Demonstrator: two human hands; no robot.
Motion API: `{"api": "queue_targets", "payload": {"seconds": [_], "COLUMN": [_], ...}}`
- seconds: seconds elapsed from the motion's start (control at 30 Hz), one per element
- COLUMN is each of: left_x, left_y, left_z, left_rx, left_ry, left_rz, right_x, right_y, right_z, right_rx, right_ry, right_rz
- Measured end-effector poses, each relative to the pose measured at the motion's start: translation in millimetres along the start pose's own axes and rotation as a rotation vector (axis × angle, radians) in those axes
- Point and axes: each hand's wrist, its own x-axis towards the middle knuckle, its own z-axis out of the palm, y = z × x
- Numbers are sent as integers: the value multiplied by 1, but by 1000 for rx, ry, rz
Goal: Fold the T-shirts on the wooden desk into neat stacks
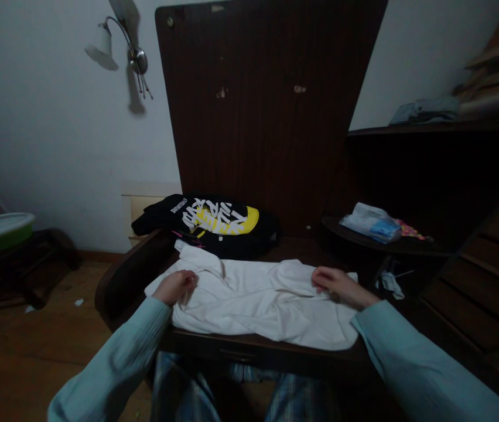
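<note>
A white shirt (249, 302), wrinkled and lying sideways, covers most of the front of a dark wooden desk (201, 340). My left hand (178, 286) is at its left part, fingers curled and pinching the cloth. On the right part, my right hand (336, 285) has its fingers bent together on a raised fold of the same shirt. Behind it lies a black garment (166, 214) with white lettering and a yellow print, heaped against the desk's back board.
A tall dark board (267, 105) rises behind the desk. To the right, a rounded shelf (341, 230) bears a blue and white plastic package (372, 224). A wall lamp (137, 58) hangs upper left. A green tub (1, 237) with a pale lid stands on a stool at far left.
</note>
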Motion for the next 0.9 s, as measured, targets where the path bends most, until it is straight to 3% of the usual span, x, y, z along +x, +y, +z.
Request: {"api": "queue_targets", "payload": {"seconds": [0.07,0.1,0.27,0.37,0.67,0.8,0.9], "left_x": [2,3,4,2,-9,-11,-13], "left_y": [-4,-5,-6,-12,-24,-17,-14], "left_z": [5,6,6,9,7,-6,-24], "left_rx": [151,228,523,600,474,438,408], "left_ry": [-9,-33,-136,-136,-110,-77,1], "left_rz": [39,43,-62,-71,24,37,22], "right_x": [0,0,-1,-4,-7,-9,-16], "right_y": [8,14,34,41,62,54,40], "right_z": [10,12,7,0,-15,-25,-43], "right_rx": [-181,-274,-704,-857,-899,-921,-874], "right_ry": [-201,-229,8,96,178,202,308], "right_rz": [22,24,-54,55,-21,-132,-196]}}
